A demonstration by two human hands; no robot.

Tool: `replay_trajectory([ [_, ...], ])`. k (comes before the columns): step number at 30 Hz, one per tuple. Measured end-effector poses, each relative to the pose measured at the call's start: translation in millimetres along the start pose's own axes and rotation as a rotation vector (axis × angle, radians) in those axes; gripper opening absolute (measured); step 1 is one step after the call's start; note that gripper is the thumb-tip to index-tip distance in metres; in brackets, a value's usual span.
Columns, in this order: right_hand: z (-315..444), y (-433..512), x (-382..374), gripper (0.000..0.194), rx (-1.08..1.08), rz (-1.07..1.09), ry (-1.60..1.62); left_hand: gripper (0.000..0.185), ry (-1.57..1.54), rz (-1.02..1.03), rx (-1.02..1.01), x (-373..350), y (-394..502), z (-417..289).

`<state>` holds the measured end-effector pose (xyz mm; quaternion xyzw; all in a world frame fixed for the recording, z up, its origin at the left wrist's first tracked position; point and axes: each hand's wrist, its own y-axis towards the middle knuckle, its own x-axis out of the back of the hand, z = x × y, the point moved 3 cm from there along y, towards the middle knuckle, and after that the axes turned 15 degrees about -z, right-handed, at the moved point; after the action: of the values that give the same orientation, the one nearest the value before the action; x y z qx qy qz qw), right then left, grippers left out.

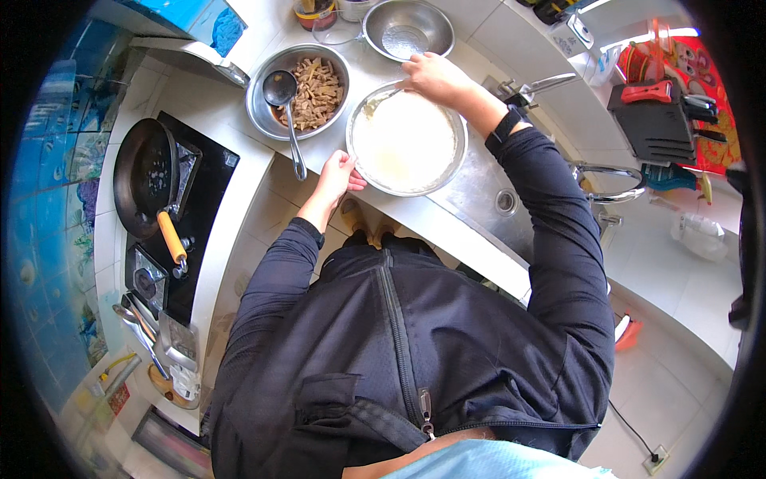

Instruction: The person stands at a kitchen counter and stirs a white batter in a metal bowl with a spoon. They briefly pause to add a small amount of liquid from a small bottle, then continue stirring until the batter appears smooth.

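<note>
A round metal bowl point(461, 157) with a pale, whitish content, partly washed out by glare, stands at the counter's front edge. My left hand point(342, 173) holds its near left rim. Over the far rim is my right hand point(434, 79), fingers bent together around what looks like a thin utensil handle; the rest of it is hidden. To the left, a steel bowl point(254, 114) holds strips of brownish food point(317, 90) in some dark liquid, with a metal ladle point(280, 88) resting in it, handle over the near rim. An emptier steel bowl point(409, 30) stands behind.
At left, a wok point(143, 179) with a yellow handle sits on the black gas hob point(206, 161). The steel sink point(479, 197) lies to the right, with a faucet point(616, 185) beyond. A knife block point(652, 126) stands far right. Jars and a glass lid-like item are behind the bowls.
</note>
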<state>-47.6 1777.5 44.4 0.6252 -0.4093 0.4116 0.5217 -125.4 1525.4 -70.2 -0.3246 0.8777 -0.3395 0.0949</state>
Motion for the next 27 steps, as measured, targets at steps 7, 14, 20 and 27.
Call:
replay_trajectory([
  [7, -28, -11, 5, 0.016, -0.214, 0.121, -0.108, 0.018, -0.023, 0.01, 0.007, 1, 0, 0],
  [14, -12, 7, 4, 0.012, -0.1, 0.021, 0.024, 0.019, -0.011, 0.008, 0.015, 1, 1, 0],
  [20, -20, 7, 5, 0.011, -0.238, 0.073, -0.052, 0.019, -0.018, 0.018, 0.01, 2, 2, 1],
  [27, -24, 16, 2, 0.009, -0.272, 0.118, -0.065, 0.02, -0.007, 0.013, 0.004, 2, 2, 1],
])
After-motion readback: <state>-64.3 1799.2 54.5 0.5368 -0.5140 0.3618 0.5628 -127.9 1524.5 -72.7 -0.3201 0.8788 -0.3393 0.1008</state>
